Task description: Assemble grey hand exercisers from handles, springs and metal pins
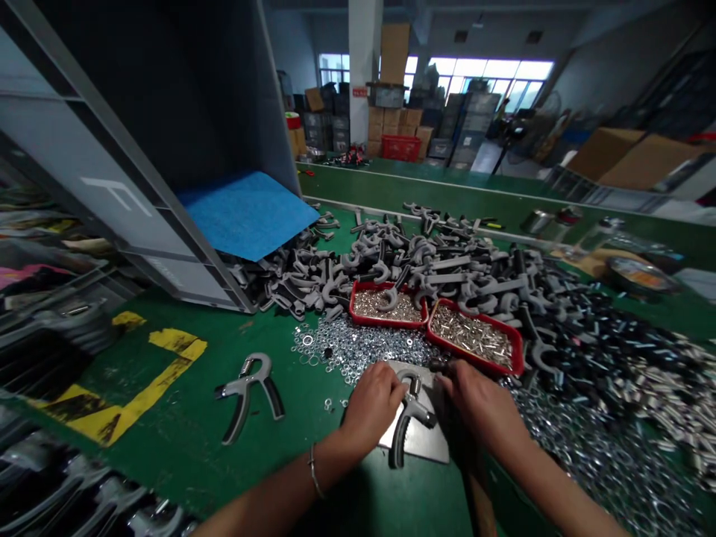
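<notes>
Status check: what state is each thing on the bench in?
left hand: curled on the handle part
right hand: closed around a wooden-handled tool
handle part: flat on the metal plate
assembled hand gripper: lying apart, untouched
red trays: both filled with small metal parts
grey crate: tipped on its side

left hand (372, 406) + right hand (478, 406) = 2 | grip trainers (249, 391) 2: one lower left, one between both at lower centre | red trays (385, 324) 2, centre | metal plate (430, 440) 1 | blue sheet (249, 212) 1 | loose handles (447, 261), washers (358, 347): heaps, uncountable
</notes>
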A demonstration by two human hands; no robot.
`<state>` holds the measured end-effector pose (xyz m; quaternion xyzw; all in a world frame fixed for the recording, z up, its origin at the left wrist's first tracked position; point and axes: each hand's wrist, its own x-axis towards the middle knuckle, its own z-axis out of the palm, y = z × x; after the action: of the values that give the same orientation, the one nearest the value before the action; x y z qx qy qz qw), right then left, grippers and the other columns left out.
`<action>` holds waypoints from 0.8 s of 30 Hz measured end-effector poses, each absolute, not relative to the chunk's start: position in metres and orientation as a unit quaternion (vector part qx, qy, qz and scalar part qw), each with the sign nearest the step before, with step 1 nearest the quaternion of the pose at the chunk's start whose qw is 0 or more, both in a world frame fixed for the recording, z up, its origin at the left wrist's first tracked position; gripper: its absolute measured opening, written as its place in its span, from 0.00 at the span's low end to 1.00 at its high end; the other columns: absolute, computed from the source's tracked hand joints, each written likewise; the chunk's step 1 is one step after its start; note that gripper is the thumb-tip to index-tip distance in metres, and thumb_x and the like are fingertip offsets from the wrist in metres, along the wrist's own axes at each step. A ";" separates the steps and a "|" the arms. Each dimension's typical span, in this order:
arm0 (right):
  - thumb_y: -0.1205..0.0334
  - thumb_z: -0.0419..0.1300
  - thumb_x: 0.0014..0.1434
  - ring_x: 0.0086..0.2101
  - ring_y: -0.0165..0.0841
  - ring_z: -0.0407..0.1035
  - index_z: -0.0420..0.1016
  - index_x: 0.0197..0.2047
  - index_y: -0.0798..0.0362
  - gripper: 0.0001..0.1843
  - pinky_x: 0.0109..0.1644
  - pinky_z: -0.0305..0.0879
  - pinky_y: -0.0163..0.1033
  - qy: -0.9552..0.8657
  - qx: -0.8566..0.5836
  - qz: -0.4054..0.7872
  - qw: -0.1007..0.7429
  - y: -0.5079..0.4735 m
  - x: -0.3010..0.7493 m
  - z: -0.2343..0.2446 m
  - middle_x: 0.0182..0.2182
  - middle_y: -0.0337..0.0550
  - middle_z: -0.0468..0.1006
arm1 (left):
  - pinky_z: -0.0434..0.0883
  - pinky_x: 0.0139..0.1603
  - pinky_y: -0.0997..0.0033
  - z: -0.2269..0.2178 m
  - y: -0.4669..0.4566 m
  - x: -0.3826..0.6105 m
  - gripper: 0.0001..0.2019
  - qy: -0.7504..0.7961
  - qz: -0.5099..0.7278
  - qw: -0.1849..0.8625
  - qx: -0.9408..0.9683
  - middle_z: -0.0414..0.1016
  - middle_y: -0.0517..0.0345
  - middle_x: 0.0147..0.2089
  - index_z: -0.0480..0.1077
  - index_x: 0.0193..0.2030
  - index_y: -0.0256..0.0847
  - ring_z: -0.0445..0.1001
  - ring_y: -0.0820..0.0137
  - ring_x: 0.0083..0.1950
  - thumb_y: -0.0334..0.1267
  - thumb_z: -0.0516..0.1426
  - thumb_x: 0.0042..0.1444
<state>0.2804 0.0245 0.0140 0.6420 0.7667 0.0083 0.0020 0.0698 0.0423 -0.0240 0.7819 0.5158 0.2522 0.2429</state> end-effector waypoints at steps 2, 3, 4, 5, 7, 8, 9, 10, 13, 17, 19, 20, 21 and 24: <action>0.49 0.49 0.69 0.32 0.48 0.78 0.67 0.42 0.53 0.17 0.26 0.61 0.40 0.730 0.683 0.011 0.034 0.003 0.292 0.008 0.31 0.52 0.81 | 0.66 0.46 0.64 -0.024 0.043 0.070 0.09 0.511 0.241 0.222 0.795 0.69 0.55 0.38 0.66 0.32 0.40 0.69 0.64 0.43 0.36 0.55 0.65; 0.47 0.49 0.69 0.31 0.49 0.78 0.68 0.42 0.53 0.18 0.26 0.61 0.41 0.715 0.697 -0.007 0.052 -0.006 0.297 0.004 0.30 0.53 0.81 | 0.67 0.46 0.63 -0.024 0.044 0.071 0.09 0.506 0.231 0.203 0.806 0.69 0.54 0.38 0.67 0.33 0.39 0.69 0.63 0.43 0.36 0.55 0.65; 0.46 0.49 0.68 0.31 0.51 0.78 0.68 0.43 0.53 0.18 0.26 0.62 0.42 0.704 0.706 -0.036 0.064 -0.014 0.300 -0.001 0.31 0.54 0.82 | 0.67 0.46 0.62 -0.023 0.046 0.072 0.08 0.500 0.219 0.178 0.819 0.70 0.53 0.38 0.67 0.34 0.39 0.69 0.62 0.43 0.36 0.55 0.66; 0.47 0.49 0.68 0.32 0.52 0.79 0.68 0.44 0.54 0.19 0.28 0.64 0.43 0.694 0.714 -0.070 0.064 -0.019 0.303 -0.005 0.32 0.55 0.82 | 0.67 0.46 0.61 -0.023 0.047 0.073 0.08 0.486 0.206 0.149 0.836 0.70 0.52 0.39 0.68 0.35 0.38 0.69 0.61 0.43 0.35 0.54 0.66; 0.48 0.48 0.68 0.34 0.51 0.79 0.68 0.46 0.54 0.18 0.31 0.66 0.45 0.670 0.730 -0.131 0.025 -0.022 0.306 -0.011 0.36 0.57 0.83 | 0.67 0.46 0.59 -0.022 0.051 0.075 0.07 0.432 0.182 0.092 0.879 0.71 0.50 0.39 0.69 0.37 0.37 0.69 0.60 0.44 0.34 0.53 0.66; 0.50 0.47 0.68 0.34 0.49 0.79 0.67 0.46 0.54 0.17 0.33 0.67 0.45 0.662 0.733 -0.157 -0.014 -0.022 0.307 -0.012 0.36 0.56 0.82 | 0.67 0.47 0.58 -0.022 0.053 0.076 0.07 0.394 0.174 0.070 0.900 0.71 0.50 0.39 0.70 0.38 0.36 0.69 0.59 0.44 0.32 0.53 0.66; 0.50 0.45 0.68 0.34 0.47 0.78 0.67 0.45 0.53 0.17 0.35 0.68 0.45 0.658 0.729 -0.181 -0.061 -0.021 0.308 -0.011 0.36 0.55 0.82 | 0.66 0.47 0.58 -0.021 0.054 0.077 0.07 0.355 0.168 0.053 0.918 0.71 0.49 0.40 0.71 0.38 0.36 0.69 0.59 0.44 0.31 0.52 0.66; 0.51 0.45 0.68 0.34 0.45 0.78 0.66 0.44 0.52 0.16 0.36 0.69 0.45 0.658 0.717 -0.201 -0.111 -0.020 0.307 -0.008 0.36 0.54 0.82 | 0.66 0.48 0.59 -0.020 0.055 0.077 0.08 0.320 0.161 0.041 0.933 0.72 0.50 0.40 0.71 0.39 0.36 0.69 0.60 0.44 0.29 0.51 0.66; 0.50 0.45 0.67 0.39 0.43 0.77 0.66 0.49 0.51 0.17 0.43 0.71 0.43 0.678 0.655 -0.245 -0.224 -0.022 0.302 0.006 0.42 0.53 0.81 | 0.66 0.48 0.59 -0.016 0.046 0.075 0.09 0.286 0.123 0.010 0.950 0.73 0.50 0.40 0.72 0.40 0.36 0.69 0.60 0.44 0.31 0.51 0.67; 0.52 0.44 0.69 0.49 0.44 0.75 0.64 0.58 0.51 0.21 0.51 0.69 0.45 0.699 0.635 -0.250 -0.214 -0.033 0.293 0.020 0.54 0.55 0.76 | 0.67 0.50 0.51 -0.008 0.021 0.073 0.17 0.371 0.095 0.005 0.924 0.73 0.45 0.46 0.72 0.46 0.34 0.69 0.54 0.48 0.48 0.58 0.62; 0.52 0.44 0.69 0.44 0.45 0.77 0.66 0.57 0.51 0.21 0.47 0.70 0.46 0.698 0.649 -0.254 -0.164 -0.037 0.294 0.022 0.51 0.55 0.78 | 0.67 0.52 0.50 -0.007 0.011 0.073 0.19 0.410 0.104 0.020 0.906 0.72 0.44 0.49 0.71 0.49 0.34 0.68 0.52 0.50 0.47 0.60 0.60; 0.52 0.44 0.69 0.42 0.45 0.78 0.66 0.57 0.51 0.21 0.45 0.70 0.46 0.695 0.654 -0.259 -0.151 -0.039 0.296 0.021 0.48 0.55 0.80 | 0.67 0.53 0.50 -0.007 0.007 0.074 0.17 0.423 0.111 0.031 0.899 0.71 0.44 0.50 0.70 0.50 0.35 0.67 0.52 0.51 0.45 0.60 0.60; 0.52 0.44 0.69 0.42 0.45 0.78 0.65 0.58 0.50 0.21 0.45 0.71 0.45 0.692 0.654 -0.267 -0.152 -0.040 0.298 0.021 0.47 0.54 0.80 | 0.68 0.53 0.50 -0.008 0.005 0.074 0.16 0.434 0.120 0.044 0.892 0.71 0.45 0.52 0.70 0.51 0.36 0.67 0.53 0.51 0.43 0.60 0.60; 0.51 0.45 0.69 0.47 0.43 0.76 0.62 0.63 0.49 0.23 0.50 0.69 0.44 0.689 0.643 -0.269 -0.199 -0.040 0.306 0.019 0.51 0.52 0.79 | 0.68 0.56 0.51 -0.011 0.002 0.074 0.13 0.466 0.163 0.091 0.865 0.68 0.47 0.55 0.69 0.50 0.39 0.66 0.54 0.55 0.38 0.60 0.59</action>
<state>0.3061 -0.0403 0.0192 0.6428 0.6891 -0.2692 -0.1985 0.0744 0.0021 -0.0115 0.8649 0.4658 0.1634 0.0906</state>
